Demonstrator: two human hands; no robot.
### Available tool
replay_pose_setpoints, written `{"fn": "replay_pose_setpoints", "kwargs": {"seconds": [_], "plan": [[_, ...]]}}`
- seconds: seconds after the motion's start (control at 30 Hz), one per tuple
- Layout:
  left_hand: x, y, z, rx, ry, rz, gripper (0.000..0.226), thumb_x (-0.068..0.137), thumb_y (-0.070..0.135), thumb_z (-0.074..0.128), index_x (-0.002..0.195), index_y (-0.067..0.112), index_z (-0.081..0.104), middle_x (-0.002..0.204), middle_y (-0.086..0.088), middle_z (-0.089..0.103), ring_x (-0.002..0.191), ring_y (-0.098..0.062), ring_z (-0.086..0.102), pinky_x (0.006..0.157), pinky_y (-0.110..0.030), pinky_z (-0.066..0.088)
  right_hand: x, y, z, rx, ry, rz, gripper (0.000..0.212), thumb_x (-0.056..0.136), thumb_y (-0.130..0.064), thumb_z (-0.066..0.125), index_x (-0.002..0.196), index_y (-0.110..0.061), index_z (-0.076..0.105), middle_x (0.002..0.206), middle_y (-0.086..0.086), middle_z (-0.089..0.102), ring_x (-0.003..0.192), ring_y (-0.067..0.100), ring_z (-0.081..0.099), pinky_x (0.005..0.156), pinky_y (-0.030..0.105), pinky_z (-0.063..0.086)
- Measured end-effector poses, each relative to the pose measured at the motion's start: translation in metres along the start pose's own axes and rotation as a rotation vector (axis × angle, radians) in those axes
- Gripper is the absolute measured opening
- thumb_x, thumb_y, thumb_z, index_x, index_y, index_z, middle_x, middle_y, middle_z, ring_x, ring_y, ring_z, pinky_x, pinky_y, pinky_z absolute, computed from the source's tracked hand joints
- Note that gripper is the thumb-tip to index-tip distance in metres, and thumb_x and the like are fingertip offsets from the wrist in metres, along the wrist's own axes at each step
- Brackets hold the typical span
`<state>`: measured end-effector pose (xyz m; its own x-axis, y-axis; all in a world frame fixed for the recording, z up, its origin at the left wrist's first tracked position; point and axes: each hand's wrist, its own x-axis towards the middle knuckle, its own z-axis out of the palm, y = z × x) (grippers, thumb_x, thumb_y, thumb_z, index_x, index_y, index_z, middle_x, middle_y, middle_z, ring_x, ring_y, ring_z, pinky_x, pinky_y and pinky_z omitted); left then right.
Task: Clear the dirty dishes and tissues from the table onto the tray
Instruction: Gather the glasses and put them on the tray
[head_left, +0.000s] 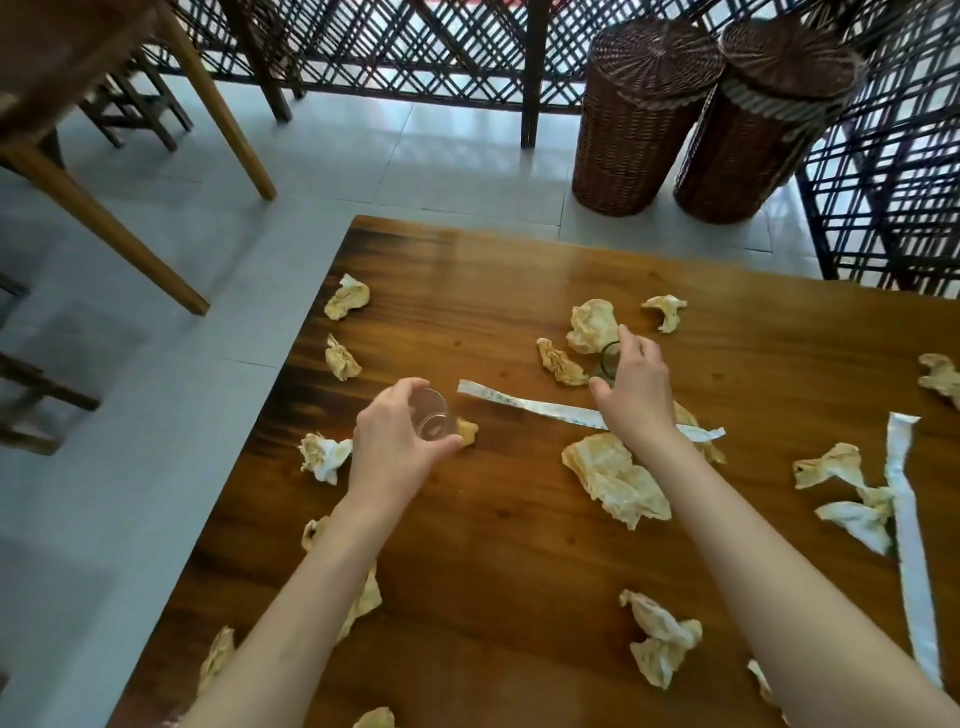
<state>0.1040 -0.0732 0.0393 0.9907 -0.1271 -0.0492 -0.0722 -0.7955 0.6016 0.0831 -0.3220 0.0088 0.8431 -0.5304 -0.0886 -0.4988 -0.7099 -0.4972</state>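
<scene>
My left hand (397, 441) grips a small clear glass (431, 415) just above the wooden table (493, 545), its mouth turned towards me. My right hand (636, 387) reaches over a second clear glass (608, 358) near the table's middle, fingers spread around its rim; most of that glass is hidden behind the hand. Several crumpled stained tissues lie scattered over the table, among them a large tissue (615, 480) under my right wrist and another tissue (592, 325) beyond the hand. A long paper strip (530, 405) lies between my hands. No tray is in view.
A second white paper strip (909, 545) lies along the right side. Two lidded wicker baskets (639, 114) stand on the tiled floor beyond the table, in front of a dark lattice screen (415, 47). Another wooden table's legs (228, 119) stand at the upper left.
</scene>
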Motion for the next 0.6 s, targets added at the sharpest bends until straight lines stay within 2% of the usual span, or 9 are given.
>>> {"fn": "replay_pose_setpoints", "kwargs": {"seconds": [0.07,0.17,0.4,0.6], "plan": [[0.000,0.004,-0.001,-0.010,-0.012,0.011,0.069,0.062,0.036,0.087,0.122,0.020,0.057,0.116,0.001,0.063,0.101,-0.010,0.057,0.082,-0.021,0.049,0.004,0.002,-0.001,0.007,0.026,-0.004,0.067,0.086,-0.014,0.064,0.143,-0.010,0.030,0.141,0.013,0.039,0.128,0.030,0.039,0.102,0.036,0.037],[-0.001,0.012,-0.007,-0.029,-0.004,0.033,0.069,0.061,0.035,0.087,0.121,0.019,0.058,0.114,0.001,0.064,0.096,-0.005,0.053,0.082,-0.021,0.049,-0.003,0.004,-0.009,0.024,0.058,-0.021,0.071,0.083,-0.016,0.069,0.143,-0.008,0.031,0.140,0.013,0.043,0.128,0.029,0.041,0.104,0.036,0.036],[-0.023,0.043,-0.027,-0.069,-0.009,0.118,0.070,0.059,0.035,0.088,0.120,0.017,0.058,0.115,-0.002,0.063,0.101,-0.013,0.057,0.085,-0.028,0.053,-0.074,-0.001,-0.064,0.115,0.121,0.008,0.079,0.077,-0.026,0.075,0.143,-0.014,0.033,0.137,0.008,0.049,0.124,0.023,0.048,0.100,0.035,0.041],[-0.066,0.090,-0.051,-0.122,-0.154,0.281,0.069,0.058,0.030,0.089,0.118,0.015,0.060,0.114,-0.004,0.061,0.095,-0.009,0.052,0.081,-0.026,0.051,-0.166,0.001,-0.125,0.125,0.180,0.108,0.081,0.073,-0.032,0.078,0.141,-0.019,0.035,0.135,0.003,0.052,0.124,0.018,0.047,0.099,0.028,0.040]]}}
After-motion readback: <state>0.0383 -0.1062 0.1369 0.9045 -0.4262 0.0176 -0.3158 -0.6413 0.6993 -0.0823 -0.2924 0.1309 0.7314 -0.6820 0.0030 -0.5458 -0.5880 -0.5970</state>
